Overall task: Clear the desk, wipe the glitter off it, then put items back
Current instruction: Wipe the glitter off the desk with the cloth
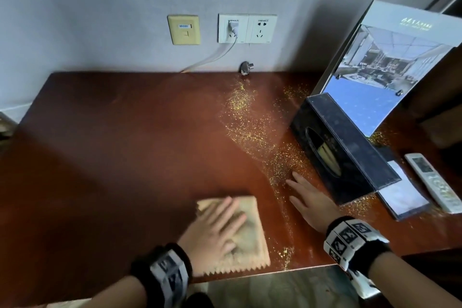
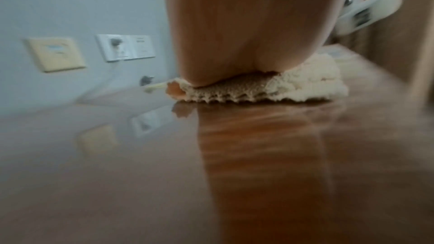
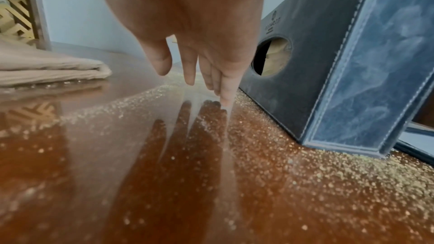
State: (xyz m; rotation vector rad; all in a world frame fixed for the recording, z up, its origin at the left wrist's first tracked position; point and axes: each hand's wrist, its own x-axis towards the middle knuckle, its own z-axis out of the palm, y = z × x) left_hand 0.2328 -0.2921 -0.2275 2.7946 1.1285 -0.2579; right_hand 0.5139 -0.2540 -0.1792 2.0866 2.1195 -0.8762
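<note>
My left hand [image 1: 217,225] presses flat, fingers straight, on a folded beige cloth [image 1: 252,240] near the front edge of the glossy brown desk [image 1: 112,145]. The left wrist view is blurred; it shows my palm [image 2: 246,34] on the cloth [image 2: 312,83]. Gold glitter [image 1: 250,127] lies in a band from the back wall to the front edge, right of the cloth. My right hand [image 1: 307,197] is open with straight fingers [image 3: 225,90] over the glitter [image 3: 305,173], just left of a dark tissue box [image 1: 342,147]. The cloth [image 3: 47,70] lies to its left.
Behind the tissue box [image 3: 340,62] leans a large brochure board [image 1: 390,67]. A white remote [image 1: 435,182] and a flat card holder [image 1: 405,195] lie at the right. Wall sockets [image 1: 247,29], a cable and a loose plug [image 1: 246,67] are at the back.
</note>
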